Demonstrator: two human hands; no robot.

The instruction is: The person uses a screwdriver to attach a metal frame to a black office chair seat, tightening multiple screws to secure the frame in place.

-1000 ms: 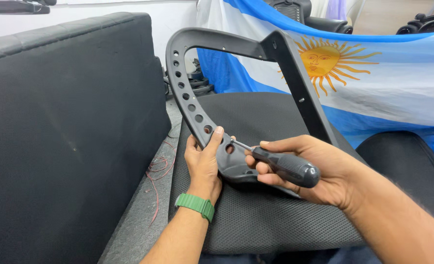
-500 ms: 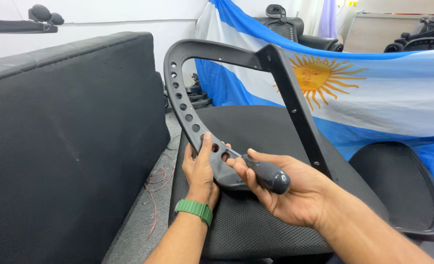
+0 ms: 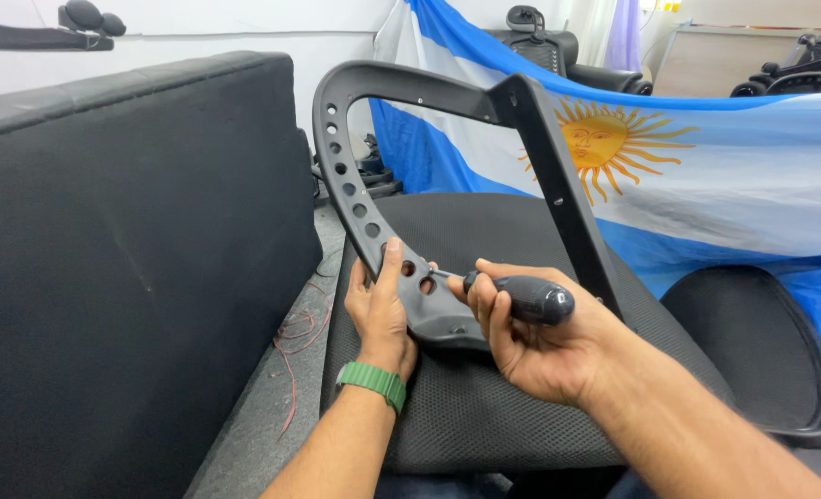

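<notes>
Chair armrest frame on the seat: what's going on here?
A person is working on a dark grey armrest frame that stands upright on a black mesh seat cushion. The left hand, with a green wristband, steadies the frame's lower perforated edge. The right hand holds a black-handled screwdriver, its tip at one of the holes near the frame's base. A blue, white and sun-marked flag is draped behind.

Black mesh seat cushion [image 3: 484, 416], grey perforated armrest frame [image 3: 355, 199] standing on it (upright)
</notes>
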